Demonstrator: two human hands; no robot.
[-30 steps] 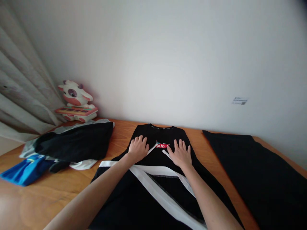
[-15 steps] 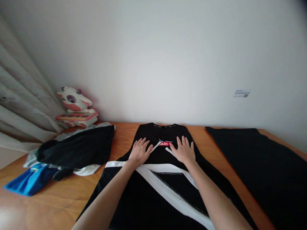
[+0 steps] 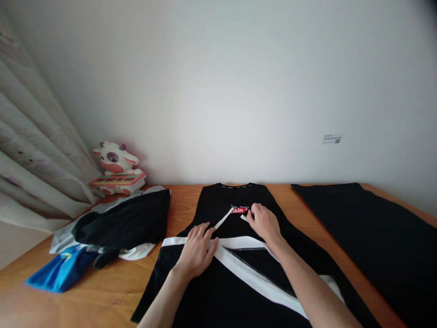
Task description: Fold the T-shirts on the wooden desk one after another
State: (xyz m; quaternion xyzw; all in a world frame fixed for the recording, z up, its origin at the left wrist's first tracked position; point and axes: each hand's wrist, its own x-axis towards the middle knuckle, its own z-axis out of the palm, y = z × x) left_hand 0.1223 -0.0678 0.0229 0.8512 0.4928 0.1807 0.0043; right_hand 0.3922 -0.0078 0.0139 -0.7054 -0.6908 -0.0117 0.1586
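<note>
A black garment with a red printed label (image 3: 240,210) lies spread on the wooden table, its neckline toward the wall. Across its middle runs a white band (image 3: 239,241), and a white strip slants down from it to the right. My left hand (image 3: 197,248) rests on the band's left part with fingers apart, beside a thin white drawstring (image 3: 224,218). Just right of the label, my right hand (image 3: 264,222) has its fingers curled together by the tip of a second white drawstring (image 3: 244,218); whether it grips anything is hidden.
Piled clothes, black (image 3: 126,218), grey, white and blue (image 3: 59,269), lie at the left. A cow-shaped toy keyboard (image 3: 118,171) stands behind them. Black cloth (image 3: 368,228) lies flat at the right. A curtain (image 3: 37,136) hangs at the left.
My left hand has moved back toward me, from the upper part onto the white band. The fingers of my right hand, spread before, have curled together. The view has shifted slightly.
</note>
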